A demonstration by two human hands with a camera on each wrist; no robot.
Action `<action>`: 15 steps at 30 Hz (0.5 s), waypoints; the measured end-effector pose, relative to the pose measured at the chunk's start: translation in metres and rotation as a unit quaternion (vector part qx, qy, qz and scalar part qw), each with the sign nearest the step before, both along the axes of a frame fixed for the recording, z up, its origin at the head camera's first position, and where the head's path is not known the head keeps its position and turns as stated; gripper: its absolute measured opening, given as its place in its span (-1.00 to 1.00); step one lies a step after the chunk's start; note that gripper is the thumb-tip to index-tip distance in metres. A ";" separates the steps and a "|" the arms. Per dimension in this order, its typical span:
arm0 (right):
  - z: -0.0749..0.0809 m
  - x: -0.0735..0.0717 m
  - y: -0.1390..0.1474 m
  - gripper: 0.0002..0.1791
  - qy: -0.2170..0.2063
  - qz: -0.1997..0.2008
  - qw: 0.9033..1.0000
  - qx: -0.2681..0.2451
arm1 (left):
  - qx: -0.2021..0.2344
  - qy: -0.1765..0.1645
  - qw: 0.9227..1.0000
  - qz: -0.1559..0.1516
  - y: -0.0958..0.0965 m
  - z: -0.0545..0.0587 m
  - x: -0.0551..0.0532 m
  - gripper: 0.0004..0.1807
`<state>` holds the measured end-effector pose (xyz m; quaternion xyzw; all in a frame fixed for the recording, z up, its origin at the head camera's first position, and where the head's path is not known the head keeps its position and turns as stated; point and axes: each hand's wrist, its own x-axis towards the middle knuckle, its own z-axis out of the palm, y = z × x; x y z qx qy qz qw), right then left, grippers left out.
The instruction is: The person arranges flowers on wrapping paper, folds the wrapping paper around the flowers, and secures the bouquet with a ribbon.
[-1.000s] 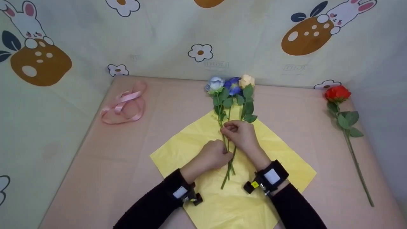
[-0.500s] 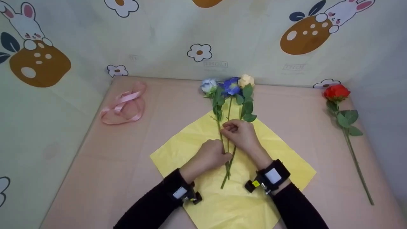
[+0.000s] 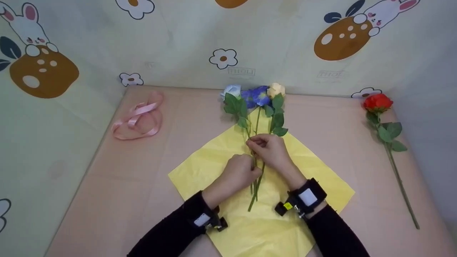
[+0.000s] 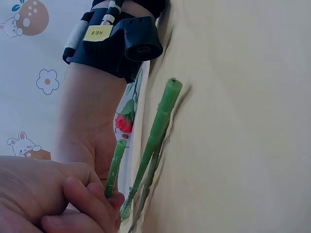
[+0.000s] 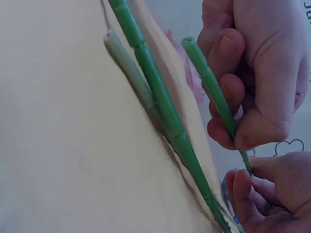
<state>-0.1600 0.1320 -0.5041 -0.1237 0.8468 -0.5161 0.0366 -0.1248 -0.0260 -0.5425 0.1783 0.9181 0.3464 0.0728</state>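
Both hands are at one flower stem [image 5: 209, 77], which leads up to a light blue rose [image 3: 232, 90]. My left hand [image 3: 241, 171] pinches it near the cut end. Higher up, the thumb and fingers of my right hand [image 3: 271, 150] pinch the same stem. In the right wrist view this stem is raised off the yellow paper [image 3: 285, 217]. Beside it, a dark blue flower [image 3: 261, 95] and a cream rose [image 3: 276, 90] lie on the paper, their stems [image 4: 158, 124] crossing near the lower ends. The hands hide the middle of the stems.
A red rose [image 3: 378, 102] with a long stem lies at the right of the pink-covered table [image 3: 142, 200]. A loosely looped pink ribbon [image 3: 142, 109] lies at the back left. A printed cloth wall [image 3: 171, 43] rises behind the table.
The light blue rose has swung left and turned, so its leaves now spread out to the left. More dark blue petals show beside it. Both hands have barely shifted.
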 end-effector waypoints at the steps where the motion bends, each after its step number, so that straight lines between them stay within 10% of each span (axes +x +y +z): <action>1: 0.001 0.000 0.000 -0.75 -0.001 -0.002 1.000 -0.007 | 0.004 0.010 1.000 0.000 0.000 0.000 0.000 -0.49; 7: 0.010 -0.001 0.005 -0.81 0.003 -0.023 1.000 -0.019 | 0.027 0.018 0.999 -0.003 -0.002 0.018 0.007 -0.49; 15: 0.004 0.000 0.009 -0.81 0.003 -0.038 0.996 0.084 | -0.010 -0.006 1.000 -0.020 -0.002 -0.009 -0.003 -0.48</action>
